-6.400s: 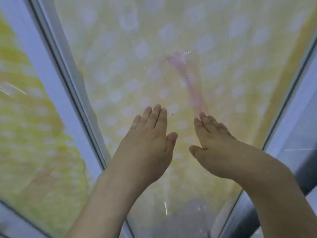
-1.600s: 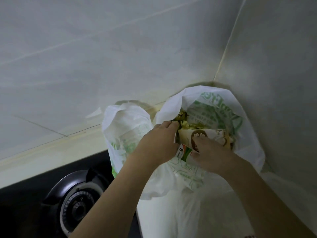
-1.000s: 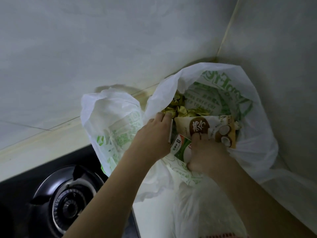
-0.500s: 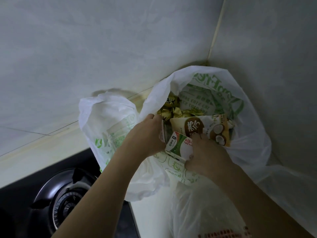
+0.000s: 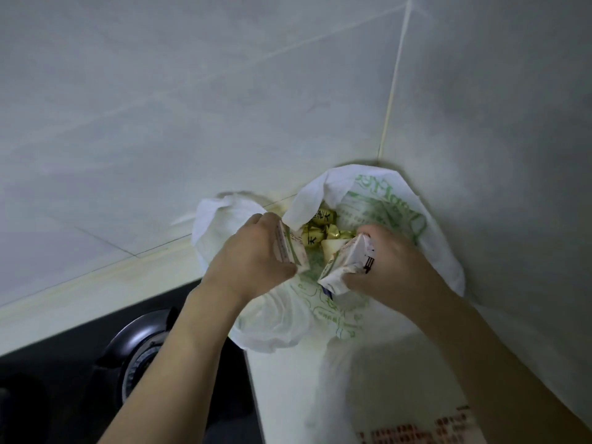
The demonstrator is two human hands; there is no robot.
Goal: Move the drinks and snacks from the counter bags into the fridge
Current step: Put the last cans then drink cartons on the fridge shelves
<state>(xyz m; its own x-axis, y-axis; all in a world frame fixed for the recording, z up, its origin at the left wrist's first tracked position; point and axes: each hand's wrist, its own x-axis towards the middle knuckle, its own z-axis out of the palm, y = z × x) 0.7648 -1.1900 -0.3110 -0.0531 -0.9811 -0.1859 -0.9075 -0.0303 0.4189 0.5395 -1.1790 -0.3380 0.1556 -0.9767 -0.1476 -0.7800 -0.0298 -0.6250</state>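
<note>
Cartons first: my left hand (image 5: pixel 256 251) grips one small drink carton (image 5: pixel 293 249) by its long sides, fingers curled round the back and thumb under the lower corner, and my right hand (image 5: pixel 389 262) grips a second carton (image 5: pixel 344 261) the same way, pinched across its width. Both sit just above the mouth of the white plastic bag (image 5: pixel 426 251) that slumps in the counter corner against the tiled wall (image 5: pixel 224 91).

I judge these cartons light and fairly stiff, though the card walls would give if I squeezed hard, so the flat sides near the middle are the right place to hold, not the folded ends. Their surface looks smooth and perhaps a little slick, so a full wrap of the fingers seems safer than a fingertip pinch.

Down in the bag lie gold-wrapped sweets (image 5: pixel 320 227), small, loose and crinkly; I would scoop those by the handful, since single ones would slip away.

Writing is scarce. The sweet wrappers bear dark Chinese characters I cannot make out for certain. The bag carries green printing, too creased to read. My left carton shows fine reddish print and the right one a barcode-like black mark, both blurred. A second bag (image 5: pixel 400 411) nearer to me has red lettering, also unreadable. The stove burner (image 5: pixel 141 350) sits to the left.
</note>
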